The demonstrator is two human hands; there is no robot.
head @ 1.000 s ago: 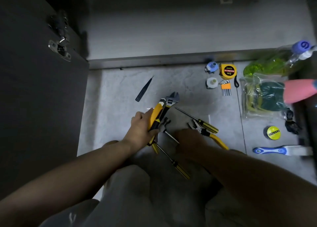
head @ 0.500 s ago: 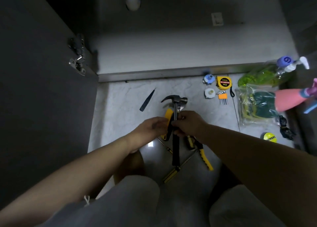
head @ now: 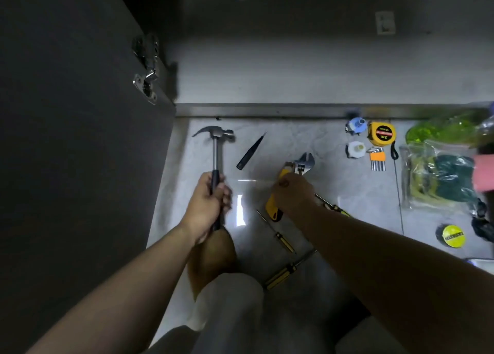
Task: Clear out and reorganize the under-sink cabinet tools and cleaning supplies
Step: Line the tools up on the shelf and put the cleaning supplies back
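Head view: hammer has passed from both hands to left grip alone, fingers wrapped round handle, swung left above floor; right grip now curls round wrench (sorting tools, prob.).

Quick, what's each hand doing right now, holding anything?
Left hand: fingers curled round the hammer handle, holding it.
Right hand: gripping the yellow-handled wrench.

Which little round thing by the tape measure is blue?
The blue fitting, right beside the tape measure and farther from the person; the white one sits beside the hex keys.
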